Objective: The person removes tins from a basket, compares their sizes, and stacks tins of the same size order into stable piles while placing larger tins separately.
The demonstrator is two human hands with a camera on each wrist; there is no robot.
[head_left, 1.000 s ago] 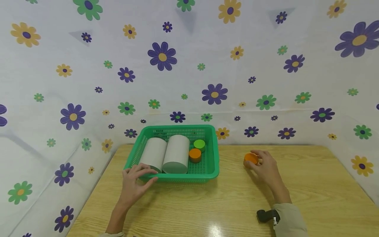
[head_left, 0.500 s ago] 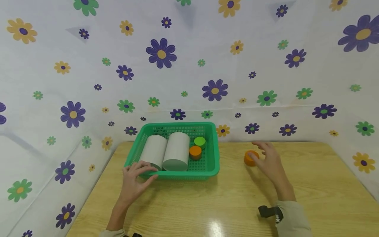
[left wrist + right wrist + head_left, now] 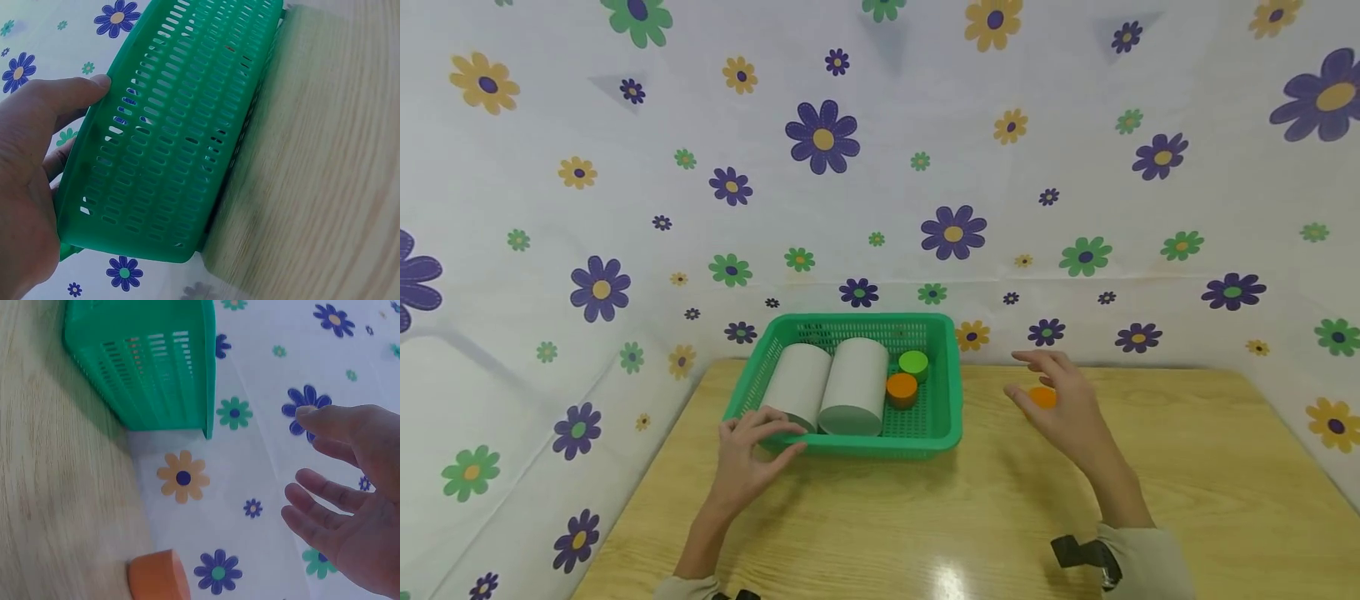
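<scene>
Hovering right of centre in the head view, right hand point(image 3: 1060, 400) with fingers spread and relaxed, gripping nothing, just above an orange cap point(image 3: 1042, 397) on the desk point(image 3: 1000, 517). Short round cylinder, that cap, axis upright, flat face up, partly hidden behind the fingers; in the right wrist view at the bottom edge point(image 3: 159, 575), clearly apart from the palm point(image 3: 356, 506). Left of centre, left hand point(image 3: 748, 454) gripping the near left corner of the green basket point(image 3: 951, 400), thumb over the rim, fingers curled against the slotted wall point(image 3: 169, 137). Basket square to the desk's far edge, close to the flowered backdrop point(image 3: 880, 167). Inside, two white cylinders point(image 3: 827, 385) lying side by side, long axes running from the far wall toward the lower edge of the frame, flat ends facing the viewer. Right of them a second orange cap point(image 3: 902, 387) and a green cap point(image 3: 913, 363), both upright, green behind orange.
</scene>
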